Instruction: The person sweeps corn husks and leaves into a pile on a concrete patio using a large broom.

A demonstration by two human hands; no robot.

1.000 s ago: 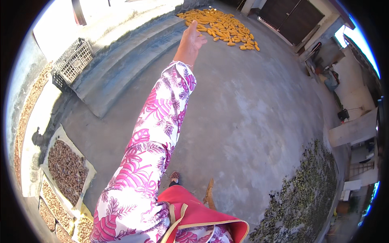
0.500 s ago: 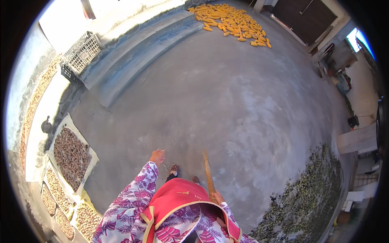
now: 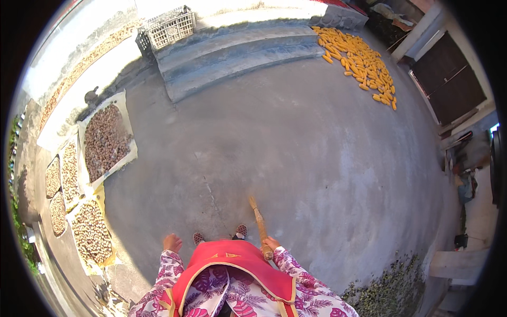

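My right hand [image 3: 271, 243] is closed round the thick near end of a long straw-coloured, broom-like stick [image 3: 261, 224]. It slants forward over the concrete, its narrow far tip looking frayed; whether that tip touches the ground I cannot tell. Out to the left, my left hand [image 3: 172, 242] hangs with loosely bent fingers and nothing visible in it. A red apron [image 3: 232, 252] over patterned sleeves covers my front, with my two shoes just ahead of it.
Yellow corn cobs [image 3: 364, 61] lie spread at the far right, beside concrete steps [image 3: 237, 61]. A plastic crate [image 3: 171, 29] stands above the steps. Brown nuts or fruits [image 3: 105, 140] and several mats of pale pieces [image 3: 92, 232] lie left. Green plant matter [image 3: 388, 288] covers ground at lower right.
The view has swung left, so the corn and steps sit further right. My left hand has dropped back and outward. The stick now tilts left, its near end in plainer sight.
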